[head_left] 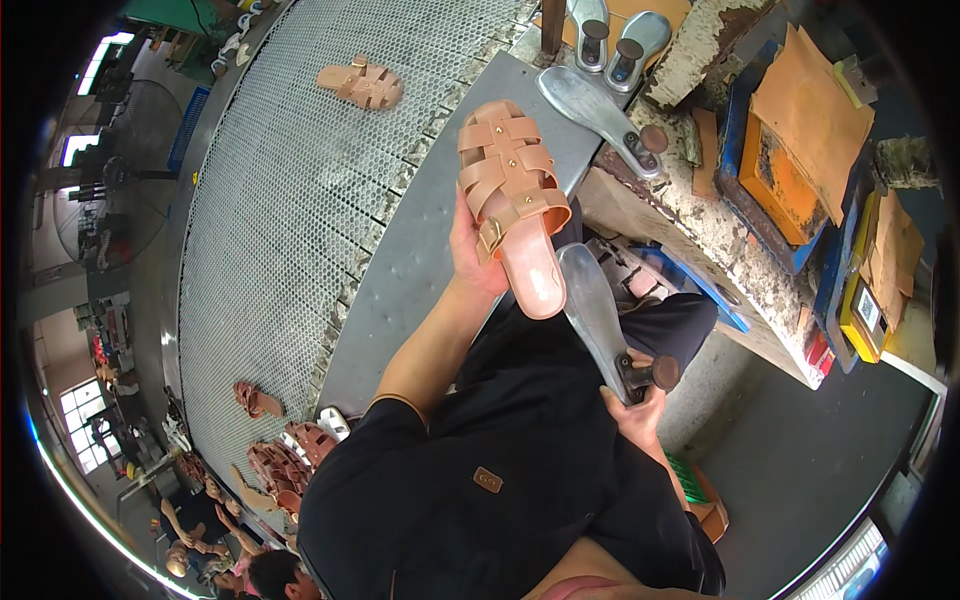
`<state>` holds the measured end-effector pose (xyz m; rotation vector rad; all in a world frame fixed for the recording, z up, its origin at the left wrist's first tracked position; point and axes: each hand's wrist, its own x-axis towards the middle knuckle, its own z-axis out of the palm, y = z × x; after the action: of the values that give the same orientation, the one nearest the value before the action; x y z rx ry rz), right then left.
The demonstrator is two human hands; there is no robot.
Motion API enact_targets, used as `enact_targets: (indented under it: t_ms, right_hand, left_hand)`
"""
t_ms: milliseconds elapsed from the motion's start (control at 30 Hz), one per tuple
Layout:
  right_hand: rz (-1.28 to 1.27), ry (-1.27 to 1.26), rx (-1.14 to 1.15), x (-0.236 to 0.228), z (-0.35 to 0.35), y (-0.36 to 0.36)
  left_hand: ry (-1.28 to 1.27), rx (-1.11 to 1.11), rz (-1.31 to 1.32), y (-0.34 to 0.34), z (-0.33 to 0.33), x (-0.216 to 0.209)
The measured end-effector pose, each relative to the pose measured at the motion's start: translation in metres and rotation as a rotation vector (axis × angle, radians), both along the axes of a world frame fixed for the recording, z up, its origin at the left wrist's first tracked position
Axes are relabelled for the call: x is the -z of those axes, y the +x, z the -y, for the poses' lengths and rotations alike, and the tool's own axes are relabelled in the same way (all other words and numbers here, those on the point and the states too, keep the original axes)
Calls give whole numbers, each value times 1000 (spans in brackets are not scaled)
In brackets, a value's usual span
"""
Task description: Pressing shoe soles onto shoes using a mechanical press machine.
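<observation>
The person's left hand (472, 262) closes its fingers around the side of a tan strappy sandal (512, 200), holding it up over the near edge of a grey metal table (420, 260). The right hand (636, 402) grips the knobbed end of a metal shoe last (598, 318), whose tip sits just beside the sandal's heel. Another tan sandal (362, 84) lies far off on the mesh conveyor (280, 200). More metal lasts (598, 108) rest on the worn bench (700, 215) to the right.
</observation>
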<state>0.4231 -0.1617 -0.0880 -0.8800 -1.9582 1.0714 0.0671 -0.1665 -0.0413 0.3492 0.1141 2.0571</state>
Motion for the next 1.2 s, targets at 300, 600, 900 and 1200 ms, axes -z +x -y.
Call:
enact_targets:
  t_ms: [300,600,900,1200]
  right_hand:
    - [-36,-35,5,13,-18,-9]
    - [39,-9,-24,-12,-33,-20]
    - [30,13,-70,-11,-52,-26]
    - [36,-6,-73,-13,-69,-31]
  left_hand:
    - [-61,-20,83,-7,-13,1]
    - [-119,-23,67,-18,-28,1]
    - [-151,-46,39,-20,-39,-6]
    - [47,40,34,-31,-58,3]
